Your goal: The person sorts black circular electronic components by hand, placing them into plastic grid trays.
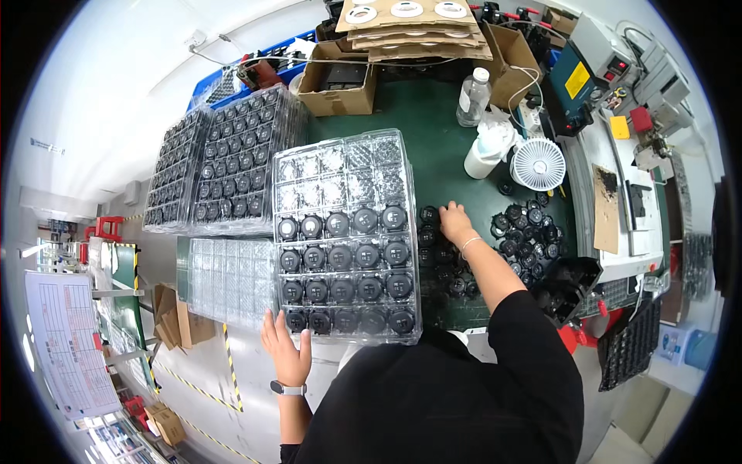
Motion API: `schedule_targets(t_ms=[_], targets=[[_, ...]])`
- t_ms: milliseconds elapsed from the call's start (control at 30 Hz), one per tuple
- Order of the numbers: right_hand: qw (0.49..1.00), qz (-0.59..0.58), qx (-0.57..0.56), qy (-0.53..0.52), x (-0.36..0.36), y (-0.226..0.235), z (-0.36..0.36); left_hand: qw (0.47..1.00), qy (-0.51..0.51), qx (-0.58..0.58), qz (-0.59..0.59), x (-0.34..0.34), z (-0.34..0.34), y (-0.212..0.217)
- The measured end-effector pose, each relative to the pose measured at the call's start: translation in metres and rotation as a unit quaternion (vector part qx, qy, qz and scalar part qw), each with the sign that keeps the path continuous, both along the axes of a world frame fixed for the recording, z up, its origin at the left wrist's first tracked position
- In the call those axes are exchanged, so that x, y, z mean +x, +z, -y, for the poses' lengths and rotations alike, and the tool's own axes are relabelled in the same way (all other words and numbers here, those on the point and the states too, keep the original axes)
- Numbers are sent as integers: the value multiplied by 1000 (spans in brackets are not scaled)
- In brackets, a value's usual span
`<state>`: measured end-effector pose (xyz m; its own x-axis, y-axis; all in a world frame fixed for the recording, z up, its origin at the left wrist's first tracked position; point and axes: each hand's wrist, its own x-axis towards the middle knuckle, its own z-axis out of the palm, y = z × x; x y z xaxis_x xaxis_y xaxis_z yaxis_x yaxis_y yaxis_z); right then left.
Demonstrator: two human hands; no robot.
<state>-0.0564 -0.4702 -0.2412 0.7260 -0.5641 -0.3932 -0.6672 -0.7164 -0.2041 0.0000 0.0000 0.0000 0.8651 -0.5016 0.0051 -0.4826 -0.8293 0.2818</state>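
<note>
A clear plastic tray [340, 286] with square pockets lies in front of me, on top of similar trays. Its nearer rows hold black round parts [340, 257] with flat tops; the two farthest rows hold none. By the tray's near left corner is my left hand [284, 354], open, thumb apart from the fingers, with nothing in it. Right of the tray, my right hand [456, 222] reaches over the green table beside a column of loose black round parts [427, 237]. Its fingers are slightly apart, and I see nothing held in them.
Stacked filled trays [236, 158] stand at the left, above an empty clear tray [232, 278]. A heap of black parts [529, 240] lies at the right by a black bin [568, 286]. Beyond are a small white fan [539, 164], a clear bottle [473, 99] and cardboard boxes [336, 81].
</note>
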Motion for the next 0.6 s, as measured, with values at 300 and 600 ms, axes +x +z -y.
schedule_targets(t_ms=[300,600], targets=[[991,116,-47,38,3,11,-19,1000,-7,0,-7,-6,12,2],[974,180,-10,-138,0,24,15,1000,-7,-4,-15,-10,10,1]])
